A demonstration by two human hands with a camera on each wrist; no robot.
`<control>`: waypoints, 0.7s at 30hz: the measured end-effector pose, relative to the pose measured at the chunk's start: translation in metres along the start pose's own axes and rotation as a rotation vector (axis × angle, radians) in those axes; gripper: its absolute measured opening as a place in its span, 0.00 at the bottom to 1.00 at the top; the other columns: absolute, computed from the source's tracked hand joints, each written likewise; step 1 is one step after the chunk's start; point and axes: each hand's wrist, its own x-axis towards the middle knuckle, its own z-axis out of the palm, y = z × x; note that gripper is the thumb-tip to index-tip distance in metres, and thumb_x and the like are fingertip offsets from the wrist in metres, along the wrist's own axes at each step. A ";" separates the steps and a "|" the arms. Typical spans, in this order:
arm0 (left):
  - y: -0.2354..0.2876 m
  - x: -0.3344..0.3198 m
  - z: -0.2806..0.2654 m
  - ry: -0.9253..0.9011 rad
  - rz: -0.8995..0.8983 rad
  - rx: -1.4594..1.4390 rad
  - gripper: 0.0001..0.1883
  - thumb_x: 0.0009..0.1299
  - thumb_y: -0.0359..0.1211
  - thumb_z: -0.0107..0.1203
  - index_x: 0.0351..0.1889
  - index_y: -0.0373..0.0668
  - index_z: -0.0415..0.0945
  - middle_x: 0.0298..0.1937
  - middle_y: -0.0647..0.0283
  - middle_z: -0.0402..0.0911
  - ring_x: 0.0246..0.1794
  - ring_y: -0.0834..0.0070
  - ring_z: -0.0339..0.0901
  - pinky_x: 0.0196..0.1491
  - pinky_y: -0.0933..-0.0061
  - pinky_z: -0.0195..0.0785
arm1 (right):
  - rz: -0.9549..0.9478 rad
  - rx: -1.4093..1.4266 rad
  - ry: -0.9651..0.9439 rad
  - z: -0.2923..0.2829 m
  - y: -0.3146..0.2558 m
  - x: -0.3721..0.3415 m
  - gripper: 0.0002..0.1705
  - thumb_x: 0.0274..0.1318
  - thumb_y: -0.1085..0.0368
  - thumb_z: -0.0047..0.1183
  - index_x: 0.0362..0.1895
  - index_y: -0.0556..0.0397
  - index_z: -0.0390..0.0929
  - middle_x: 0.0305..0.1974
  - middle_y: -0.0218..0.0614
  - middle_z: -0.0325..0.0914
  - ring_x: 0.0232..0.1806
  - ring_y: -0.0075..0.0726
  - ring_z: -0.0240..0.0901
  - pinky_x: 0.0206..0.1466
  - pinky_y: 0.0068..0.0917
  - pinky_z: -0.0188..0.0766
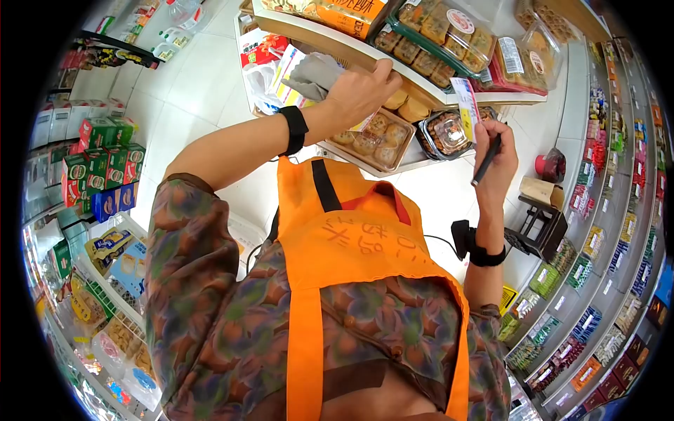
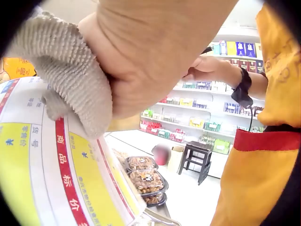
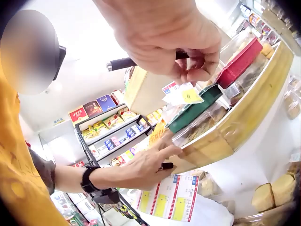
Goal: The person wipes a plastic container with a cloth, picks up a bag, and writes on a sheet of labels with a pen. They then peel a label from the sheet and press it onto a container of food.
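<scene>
In the head view, my left hand [image 1: 359,88] is at the edge of the wooden display shelf, with a grey ribbed cloth [image 1: 314,76] bunched under it. Printed price-label sheets [image 2: 44,165] hang below that hand and the cloth in the left wrist view. A small black piece, like a pen cap [image 3: 166,165], sticks out between the left fingers. My right hand [image 1: 497,156] holds a black marker [image 1: 486,163] and pinches a single white-and-yellow price tag [image 1: 465,109] upright in front of the shelf.
Clear-lidded pastry boxes [image 1: 449,31] stand on the upper shelf [image 1: 421,83]. Below are a tray of round pastries [image 1: 379,137] and a lidded tub of brown snacks [image 1: 447,133]. A black stool [image 1: 539,228] stands at the right, before long racks of small packets [image 1: 593,242].
</scene>
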 end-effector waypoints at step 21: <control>0.001 -0.034 0.003 0.026 -0.103 -0.232 0.27 0.56 0.24 0.51 0.57 0.42 0.64 0.66 0.61 0.63 0.20 0.66 0.78 0.23 0.68 0.74 | -0.604 -0.635 -0.046 0.103 0.043 0.025 0.19 0.36 0.75 0.56 0.37 0.41 0.78 0.29 0.37 0.63 0.31 0.46 0.70 0.28 0.39 0.68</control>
